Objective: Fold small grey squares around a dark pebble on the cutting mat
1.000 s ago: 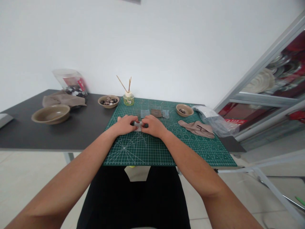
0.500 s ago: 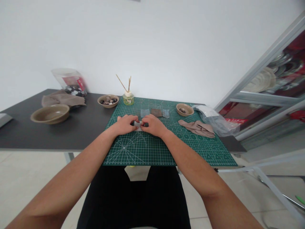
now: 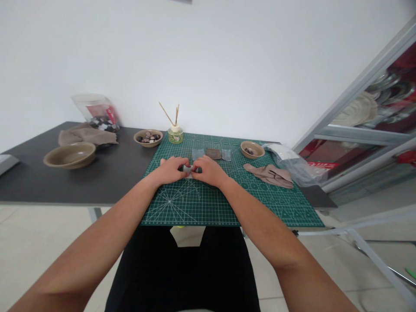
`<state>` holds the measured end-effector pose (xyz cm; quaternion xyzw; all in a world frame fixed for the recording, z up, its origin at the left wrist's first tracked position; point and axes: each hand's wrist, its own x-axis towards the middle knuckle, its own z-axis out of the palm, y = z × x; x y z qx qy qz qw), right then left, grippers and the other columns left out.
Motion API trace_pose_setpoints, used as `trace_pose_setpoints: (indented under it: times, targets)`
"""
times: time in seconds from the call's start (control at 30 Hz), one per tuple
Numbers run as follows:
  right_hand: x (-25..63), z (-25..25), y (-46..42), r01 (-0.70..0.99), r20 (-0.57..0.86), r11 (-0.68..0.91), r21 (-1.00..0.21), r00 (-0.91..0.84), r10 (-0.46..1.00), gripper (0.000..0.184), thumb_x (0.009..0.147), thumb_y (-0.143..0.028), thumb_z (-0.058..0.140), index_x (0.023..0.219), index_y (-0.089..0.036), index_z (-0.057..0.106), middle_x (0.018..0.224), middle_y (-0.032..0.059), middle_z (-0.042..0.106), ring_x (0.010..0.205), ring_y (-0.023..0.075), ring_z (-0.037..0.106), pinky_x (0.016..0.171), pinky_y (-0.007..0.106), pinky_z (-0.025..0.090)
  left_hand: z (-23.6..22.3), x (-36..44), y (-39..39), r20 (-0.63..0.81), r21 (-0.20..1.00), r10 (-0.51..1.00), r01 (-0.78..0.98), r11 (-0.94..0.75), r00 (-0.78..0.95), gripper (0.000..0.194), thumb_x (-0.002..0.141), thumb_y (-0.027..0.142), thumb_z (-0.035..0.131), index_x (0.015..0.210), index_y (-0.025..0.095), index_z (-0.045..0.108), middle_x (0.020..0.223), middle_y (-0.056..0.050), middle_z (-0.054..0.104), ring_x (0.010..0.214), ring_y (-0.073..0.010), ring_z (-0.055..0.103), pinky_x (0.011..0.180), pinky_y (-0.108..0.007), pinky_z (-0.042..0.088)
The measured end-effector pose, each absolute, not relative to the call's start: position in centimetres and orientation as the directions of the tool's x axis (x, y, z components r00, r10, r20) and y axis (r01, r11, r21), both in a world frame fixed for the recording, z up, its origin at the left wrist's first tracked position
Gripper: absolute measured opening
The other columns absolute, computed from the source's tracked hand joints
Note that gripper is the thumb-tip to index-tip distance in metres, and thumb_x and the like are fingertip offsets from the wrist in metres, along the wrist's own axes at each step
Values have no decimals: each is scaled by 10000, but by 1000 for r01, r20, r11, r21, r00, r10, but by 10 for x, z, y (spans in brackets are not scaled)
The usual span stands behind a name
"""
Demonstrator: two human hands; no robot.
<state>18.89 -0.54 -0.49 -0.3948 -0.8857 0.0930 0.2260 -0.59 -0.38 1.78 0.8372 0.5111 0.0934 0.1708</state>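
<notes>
My left hand (image 3: 173,169) and my right hand (image 3: 209,170) meet above the green cutting mat (image 3: 211,203), fingertips pinched. Between them is a small light grey piece (image 3: 189,169), sheet-like, with a dark part at either side; my fingers hide most of it, and its kind cannot be made out. Just beyond the hands lie a grey-blue square (image 3: 198,154), a brown square (image 3: 213,154) and another grey-blue square (image 3: 226,155), side by side and flat on the mat.
A bowl of stones (image 3: 148,138) and a reed diffuser (image 3: 176,133) stand at the back. To the right are a small bowl (image 3: 252,150), a crumpled brown cloth (image 3: 269,175) and a plastic bag (image 3: 295,162). Leftward sit a larger bowl (image 3: 69,156), a cloth (image 3: 86,134) and a clear jar (image 3: 97,112).
Both hands stay in place around the small grey piece, with only slight finger movement. The view has shifted very slightly.
</notes>
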Motion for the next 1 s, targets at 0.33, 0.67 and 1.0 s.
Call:
trace_pose_setpoints:
  times: [0.33,0.67,1.0]
  targets:
    - [198,-6,-6,652,389,580,-488,-432,813,180,830,-269,692,964,-164,634,963,53,673,935,196,561,867,322,419,16,-8,-5,40,389,834,760,-520,550,428,820,460,578,1193,268,661,954,-55,651,983,-284,511,814,-380,297]
    - [200,-11,-5,694,310,586,-419,-497,810,442,775,-396,748,1114,-122,673,1067,106,636,1040,234,557,982,393,417,16,-5,-7,58,369,831,762,-533,553,326,817,435,576,1057,261,710,944,-58,658,973,-277,507,835,-379,305]
    - [201,-9,-4,705,274,576,-414,-506,818,374,776,-333,739,1095,-146,683,1061,98,593,1050,238,543,992,404,415,9,-9,1,223,548,915,733,-403,336,222,814,413,567,904,219,625,752,7,568,747,-178,526,692,-307,366]
